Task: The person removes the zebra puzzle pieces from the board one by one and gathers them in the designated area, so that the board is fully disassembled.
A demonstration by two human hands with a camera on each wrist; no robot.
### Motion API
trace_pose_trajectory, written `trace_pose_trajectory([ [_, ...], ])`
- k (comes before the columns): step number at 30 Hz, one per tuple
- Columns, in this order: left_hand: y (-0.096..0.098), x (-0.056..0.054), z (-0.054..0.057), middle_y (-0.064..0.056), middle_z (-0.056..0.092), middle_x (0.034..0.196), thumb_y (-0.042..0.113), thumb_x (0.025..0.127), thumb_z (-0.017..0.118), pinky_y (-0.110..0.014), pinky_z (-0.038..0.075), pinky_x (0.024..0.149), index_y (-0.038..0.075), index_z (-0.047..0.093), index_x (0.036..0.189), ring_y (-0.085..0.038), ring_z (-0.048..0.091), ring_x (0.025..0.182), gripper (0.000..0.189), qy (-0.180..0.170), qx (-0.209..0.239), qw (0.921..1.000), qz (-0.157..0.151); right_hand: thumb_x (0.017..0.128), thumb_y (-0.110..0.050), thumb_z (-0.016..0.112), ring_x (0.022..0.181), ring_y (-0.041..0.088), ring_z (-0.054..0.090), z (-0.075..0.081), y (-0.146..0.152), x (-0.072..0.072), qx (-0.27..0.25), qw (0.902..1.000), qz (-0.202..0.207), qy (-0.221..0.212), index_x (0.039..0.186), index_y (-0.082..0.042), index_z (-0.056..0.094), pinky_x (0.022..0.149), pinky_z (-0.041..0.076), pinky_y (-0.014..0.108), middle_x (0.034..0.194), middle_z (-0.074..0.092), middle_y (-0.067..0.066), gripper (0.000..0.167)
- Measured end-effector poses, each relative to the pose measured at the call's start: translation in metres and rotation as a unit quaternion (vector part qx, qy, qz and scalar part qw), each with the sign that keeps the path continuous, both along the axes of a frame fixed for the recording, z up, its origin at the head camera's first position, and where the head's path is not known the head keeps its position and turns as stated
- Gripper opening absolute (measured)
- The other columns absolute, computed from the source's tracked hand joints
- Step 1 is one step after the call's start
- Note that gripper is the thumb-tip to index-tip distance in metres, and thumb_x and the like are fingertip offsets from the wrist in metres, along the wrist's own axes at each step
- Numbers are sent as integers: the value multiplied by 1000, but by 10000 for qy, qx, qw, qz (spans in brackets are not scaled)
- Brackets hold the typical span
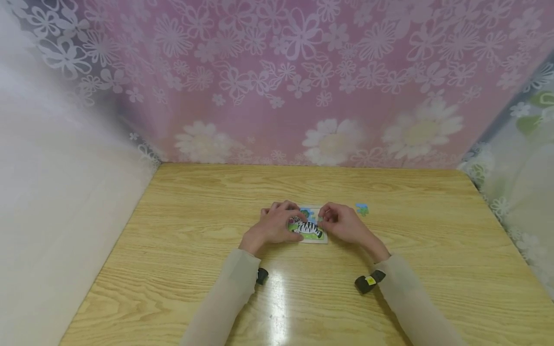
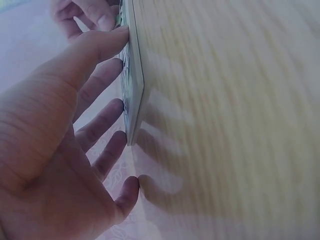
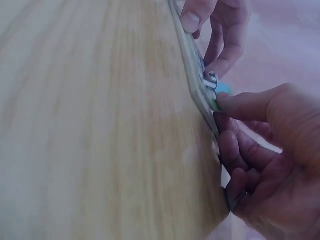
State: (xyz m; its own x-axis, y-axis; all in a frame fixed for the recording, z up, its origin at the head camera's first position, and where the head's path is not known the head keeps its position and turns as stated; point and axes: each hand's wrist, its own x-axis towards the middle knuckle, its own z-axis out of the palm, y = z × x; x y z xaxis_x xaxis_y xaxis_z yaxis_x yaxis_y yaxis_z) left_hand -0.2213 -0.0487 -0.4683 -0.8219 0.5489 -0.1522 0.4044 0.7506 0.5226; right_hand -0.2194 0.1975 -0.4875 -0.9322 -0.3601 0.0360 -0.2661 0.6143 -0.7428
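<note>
A zebra jigsaw puzzle (image 1: 308,236) in a flat frame lies on the table, its right part showing between the hands. The left hand (image 1: 277,225) spreads over its left side; in the left wrist view the thumb and several fingertips rest on its face. At the puzzle's right side, the right hand (image 1: 344,223) pinches a small blue and green puzzle piece (image 3: 223,89) between thumb and fingers. That piece is tilted up at the board (image 3: 188,65), and its lower edge is partly hidden. Another blue and green puzzle piece (image 1: 362,209) lies loose to the right of the right hand.
The wood-grain table (image 1: 195,202) reaches back to a pink flowered curtain (image 1: 268,96). Pale cloth (image 1: 65,192) hangs at the left and more flowered cloth on the right. Black straps (image 1: 368,282) sit at the wrists.
</note>
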Motion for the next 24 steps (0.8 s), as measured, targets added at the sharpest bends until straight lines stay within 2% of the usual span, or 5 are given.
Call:
trace_pose_trajectory([
  [7, 0, 1, 2, 4, 42, 155, 41, 92, 76, -65, 24, 109, 37, 65, 128, -34, 32, 145, 38, -50, 41, 10000, 3, 92, -18, 77, 72, 12, 61, 0, -1, -4, 149, 9998, -143, -74, 98, -10, 70, 69, 48, 29, 82, 71, 2, 12],
  [11, 0, 2, 4, 1, 40, 156, 38, 94, 75, -66, 23, 109, 38, 67, 123, -37, 30, 145, 30, -106, 100, 9999, -67, 92, -18, 76, 72, 11, 62, 2, -2, -4, 162, 9995, -203, -175, 98, -11, 69, 70, 48, 29, 83, 71, 2, 12],
  [17, 3, 6, 9, -1, 31, 162, 33, 99, 68, -65, 20, 109, 44, 70, 125, -41, 25, 145, 28, -273, -51, 9992, -273, 92, -16, 75, 71, 10, 62, 4, -3, -4, 126, 9993, -265, -225, 98, -10, 69, 70, 48, 28, 83, 72, 3, 10],
  [24, 3, 6, 7, 1, 27, 164, 35, 102, 63, -64, 19, 108, 51, 66, 129, -39, 23, 146, 31, -265, -226, 9986, -391, 93, -16, 74, 73, 13, 64, 2, -1, -4, -78, 9988, -345, -352, 99, -9, 70, 70, 49, 29, 85, 72, 4, 10],
])
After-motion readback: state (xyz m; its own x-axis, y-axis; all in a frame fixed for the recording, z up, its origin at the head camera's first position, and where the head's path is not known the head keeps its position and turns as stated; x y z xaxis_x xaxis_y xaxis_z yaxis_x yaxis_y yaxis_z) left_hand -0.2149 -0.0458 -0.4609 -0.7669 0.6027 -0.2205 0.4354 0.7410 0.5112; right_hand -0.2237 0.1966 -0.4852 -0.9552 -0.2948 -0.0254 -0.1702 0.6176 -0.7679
